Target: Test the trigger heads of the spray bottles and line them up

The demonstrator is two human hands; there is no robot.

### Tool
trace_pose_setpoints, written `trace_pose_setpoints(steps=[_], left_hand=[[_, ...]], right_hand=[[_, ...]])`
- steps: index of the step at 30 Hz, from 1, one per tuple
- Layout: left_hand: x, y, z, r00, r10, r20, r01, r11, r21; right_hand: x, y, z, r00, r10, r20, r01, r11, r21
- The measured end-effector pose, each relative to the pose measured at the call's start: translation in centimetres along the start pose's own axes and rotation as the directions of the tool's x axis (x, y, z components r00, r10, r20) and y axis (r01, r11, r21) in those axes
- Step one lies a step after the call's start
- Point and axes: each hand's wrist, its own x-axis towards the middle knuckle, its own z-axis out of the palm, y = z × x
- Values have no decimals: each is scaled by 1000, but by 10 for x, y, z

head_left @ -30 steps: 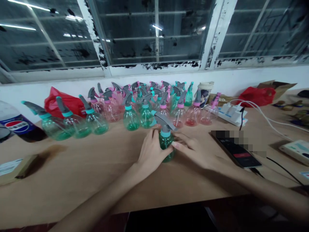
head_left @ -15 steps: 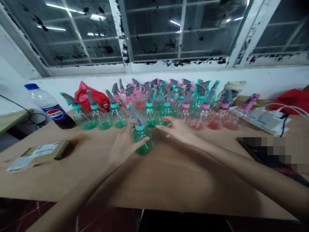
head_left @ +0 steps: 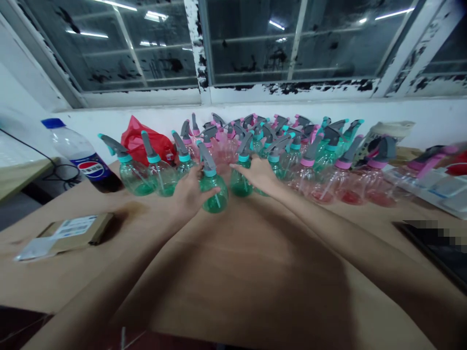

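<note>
Green spray bottle in our left hand, just in front of the row
We've got fingers curled round it; our right hand is half open by another green bottle, can't tell if touching. Ours is nearer the row than half a second ago.

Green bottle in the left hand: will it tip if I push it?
The green bottle might tip if pushed high, being round with a tall gray head on top. It's probably light, looking like see-through plastic.
</note>
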Motion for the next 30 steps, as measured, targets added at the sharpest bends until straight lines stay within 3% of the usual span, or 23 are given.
trace_pose_setpoints(steps=[4, 15, 25, 30], left_hand=[[12, -1, 9, 1000, -14, 7, 14, 1000, 1], [39, 3, 21, 998, -38, 42, 36, 999, 35], [49, 7, 18, 991, -107, 78, 98, 989, 110], [50, 7, 17, 994, -83, 76, 75, 991, 109]], right_hand=[[12, -1, 4, 999, 31, -26, -32, 998, -60], [23, -7, -21, 962, 35, 271, -31, 999, -21], [18, -15, -28, 933, 68, 354, -65, 998, -19], [13, -14, -31, 917, 52, 396, -44, 999, -30]])
